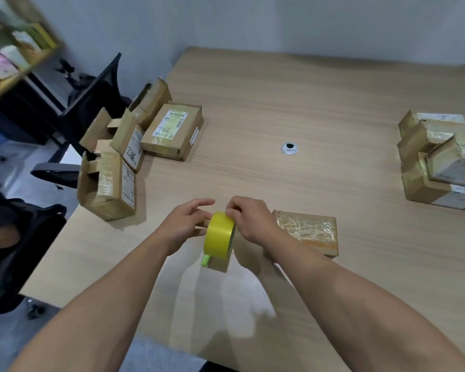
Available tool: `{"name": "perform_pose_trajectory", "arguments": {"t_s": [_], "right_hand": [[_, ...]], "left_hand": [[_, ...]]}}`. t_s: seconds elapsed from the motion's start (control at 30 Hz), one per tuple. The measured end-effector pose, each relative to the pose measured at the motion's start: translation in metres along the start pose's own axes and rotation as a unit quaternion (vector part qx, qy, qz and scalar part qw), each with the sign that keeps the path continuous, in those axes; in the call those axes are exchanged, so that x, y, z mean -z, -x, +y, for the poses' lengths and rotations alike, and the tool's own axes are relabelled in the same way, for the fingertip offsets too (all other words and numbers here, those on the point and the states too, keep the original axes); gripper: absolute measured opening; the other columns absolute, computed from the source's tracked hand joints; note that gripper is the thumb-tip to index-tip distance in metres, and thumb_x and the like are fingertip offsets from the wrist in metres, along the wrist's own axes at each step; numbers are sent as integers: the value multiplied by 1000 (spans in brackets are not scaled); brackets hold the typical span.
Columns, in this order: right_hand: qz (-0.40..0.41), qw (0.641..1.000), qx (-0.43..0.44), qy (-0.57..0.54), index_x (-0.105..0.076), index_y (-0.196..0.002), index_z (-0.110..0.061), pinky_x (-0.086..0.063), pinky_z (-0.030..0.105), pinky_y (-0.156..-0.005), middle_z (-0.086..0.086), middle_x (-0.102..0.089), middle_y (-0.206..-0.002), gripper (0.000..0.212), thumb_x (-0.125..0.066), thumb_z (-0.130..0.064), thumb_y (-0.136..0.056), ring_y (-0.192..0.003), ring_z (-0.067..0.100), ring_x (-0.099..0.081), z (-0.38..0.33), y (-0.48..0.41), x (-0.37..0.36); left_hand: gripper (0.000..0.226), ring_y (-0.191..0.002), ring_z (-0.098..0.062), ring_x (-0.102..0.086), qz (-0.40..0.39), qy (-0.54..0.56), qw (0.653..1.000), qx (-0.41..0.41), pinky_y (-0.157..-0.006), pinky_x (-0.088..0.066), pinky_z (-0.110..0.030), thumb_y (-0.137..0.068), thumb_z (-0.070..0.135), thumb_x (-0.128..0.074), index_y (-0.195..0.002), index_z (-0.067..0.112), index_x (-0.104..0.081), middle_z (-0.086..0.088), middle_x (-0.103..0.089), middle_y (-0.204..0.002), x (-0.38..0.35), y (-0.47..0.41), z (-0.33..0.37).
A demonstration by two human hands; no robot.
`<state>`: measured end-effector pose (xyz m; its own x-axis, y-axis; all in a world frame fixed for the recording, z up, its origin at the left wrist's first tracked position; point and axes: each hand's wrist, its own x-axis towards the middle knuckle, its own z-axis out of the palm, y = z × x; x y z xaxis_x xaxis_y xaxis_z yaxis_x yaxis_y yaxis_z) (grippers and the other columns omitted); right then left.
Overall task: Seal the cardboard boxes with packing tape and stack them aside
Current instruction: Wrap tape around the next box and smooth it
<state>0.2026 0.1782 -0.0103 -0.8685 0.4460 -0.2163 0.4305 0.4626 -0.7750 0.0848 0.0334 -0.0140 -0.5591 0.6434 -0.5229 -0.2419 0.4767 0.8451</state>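
Observation:
A yellow roll of packing tape [218, 236] is held upright over the near middle of the table. My left hand [184, 224] holds the roll from its left side, fingers reaching behind it. My right hand [249, 218] pinches at the top edge of the roll. A flat cardboard box [310, 232] with crinkled clear tape on top lies just right of my right hand. A small green object [206, 260] and a bit of cardboard [218, 264] lie under the roll, partly hidden.
Several cardboard boxes, some with open flaps, cluster at the table's left edge [134, 146]. A stack of taped boxes [440, 159] stands at the right. A cable grommet [289, 148] sits mid-table. Black office chairs [91, 103] stand left of the wooden table [306, 98].

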Motion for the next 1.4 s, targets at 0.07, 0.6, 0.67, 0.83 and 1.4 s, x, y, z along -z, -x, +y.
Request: {"name": "perform_pose_trajectory", "arguments": {"t_s": [0.07,0.6,0.67,0.83,1.4], "right_hand": [[-8,1000,6,-21,-70,-96,-12,-31,26,-70,6,-69,-97,13,-57,-17,-99,-89,19,-54,-9,-9,-7],[-39,994,-99,-13,-64,-81,-17,-40,27,-74,4,-72,-97,18,-57,-16,-98,-100,22,-59,-23,-89,-78],[-23,993,-112,-19,-62,-79,-16,-42,28,-73,2,-71,-92,19,-57,-14,-96,-94,22,-62,-20,-99,-81],[-26,990,-140,-3,-61,-81,-15,-39,28,-64,5,-70,-94,17,-57,-13,-97,-84,19,-57,-12,-120,-88],[-67,981,-178,39,-45,-124,-20,-52,40,-76,2,-41,-84,37,-61,-12,-91,-87,33,-57,-5,-133,-110]], "left_hand": [[38,-93,-20,-67,-25,-45,999,-14,-84,-53,-41,-96,-4,-55,-126,16,-64,-7,-72,-109,13,-4,-7],[29,-75,-15,-67,-108,-109,986,58,-70,-56,-29,-97,-5,-56,-94,17,-75,-6,-73,-86,86,-47,-53],[27,-78,-20,-68,-131,-102,982,87,-76,-58,-34,-96,-6,-56,-93,12,-76,-11,-74,-87,91,-48,-58],[45,-51,-16,-59,-190,-116,956,189,-55,-49,-23,-91,-11,-44,-64,10,-73,-20,-65,-71,100,-48,-68],[27,-40,-5,-49,-300,-321,835,331,-42,-32,-16,-98,11,-43,-86,12,-67,-2,-63,-63,104,-87,-53]]}}
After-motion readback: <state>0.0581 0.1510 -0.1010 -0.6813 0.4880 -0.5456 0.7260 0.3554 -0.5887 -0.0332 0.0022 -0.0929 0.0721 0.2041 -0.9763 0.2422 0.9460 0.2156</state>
